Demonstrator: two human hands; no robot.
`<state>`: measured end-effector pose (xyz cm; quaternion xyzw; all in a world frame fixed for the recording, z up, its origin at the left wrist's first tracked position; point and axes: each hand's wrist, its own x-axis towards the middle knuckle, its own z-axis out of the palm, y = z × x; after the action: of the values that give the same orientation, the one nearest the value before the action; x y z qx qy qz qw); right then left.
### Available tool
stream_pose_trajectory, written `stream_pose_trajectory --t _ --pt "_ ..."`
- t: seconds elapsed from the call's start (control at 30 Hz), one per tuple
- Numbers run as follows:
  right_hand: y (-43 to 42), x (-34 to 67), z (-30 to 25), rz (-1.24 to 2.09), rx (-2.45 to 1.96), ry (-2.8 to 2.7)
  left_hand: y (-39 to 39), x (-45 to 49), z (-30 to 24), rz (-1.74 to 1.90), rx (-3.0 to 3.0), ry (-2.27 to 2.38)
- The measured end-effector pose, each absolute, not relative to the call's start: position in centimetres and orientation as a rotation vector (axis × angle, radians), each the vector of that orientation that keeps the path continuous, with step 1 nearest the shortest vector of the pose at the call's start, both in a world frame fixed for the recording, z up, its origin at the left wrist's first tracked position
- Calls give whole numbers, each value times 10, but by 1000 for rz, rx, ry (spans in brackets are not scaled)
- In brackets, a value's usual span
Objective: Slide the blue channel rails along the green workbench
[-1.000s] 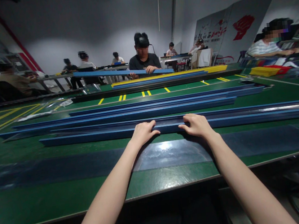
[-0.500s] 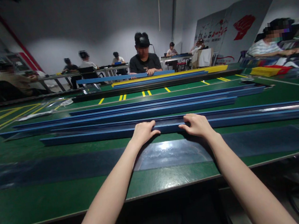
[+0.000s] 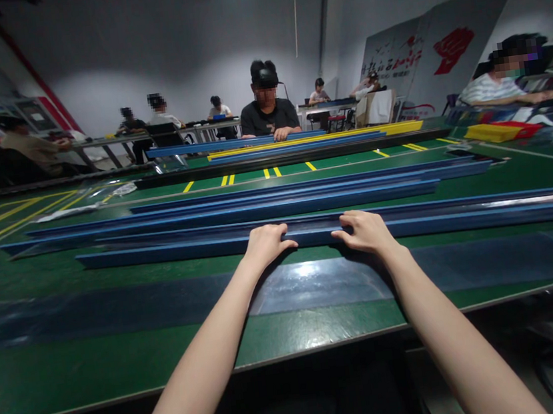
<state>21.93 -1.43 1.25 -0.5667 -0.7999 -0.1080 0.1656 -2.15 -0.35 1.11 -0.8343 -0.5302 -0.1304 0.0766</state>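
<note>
Both of my hands rest on the nearest long blue strip (image 3: 161, 253), which lies flat across the green table (image 3: 51, 382). My left hand (image 3: 265, 243) curls its fingers over the strip's near edge, thumb pointing right. My right hand (image 3: 365, 230) grips the same strip a little to the right, fingers bent over it. Just in front of my hands a shiny dark film sheet (image 3: 93, 313) lies on the table.
Several more blue strips (image 3: 231, 212) lie parallel behind the one I hold. Across the table a person in a black shirt (image 3: 268, 115) holds a blue strip (image 3: 189, 149) above yellow and blue strips (image 3: 348, 135). Other people sit further back and at the right.
My hands have stayed on the strip. The person opposite has lowered the blue strip from a tilted, raised position down to level with their pile.
</note>
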Motion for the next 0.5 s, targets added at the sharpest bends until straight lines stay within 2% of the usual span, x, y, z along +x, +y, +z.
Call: stream_pose_trajectory --t 0.5 --pt "-17 216 12 -399 -1542 -2387 -6 -22 10 -465 -2530 -1538"
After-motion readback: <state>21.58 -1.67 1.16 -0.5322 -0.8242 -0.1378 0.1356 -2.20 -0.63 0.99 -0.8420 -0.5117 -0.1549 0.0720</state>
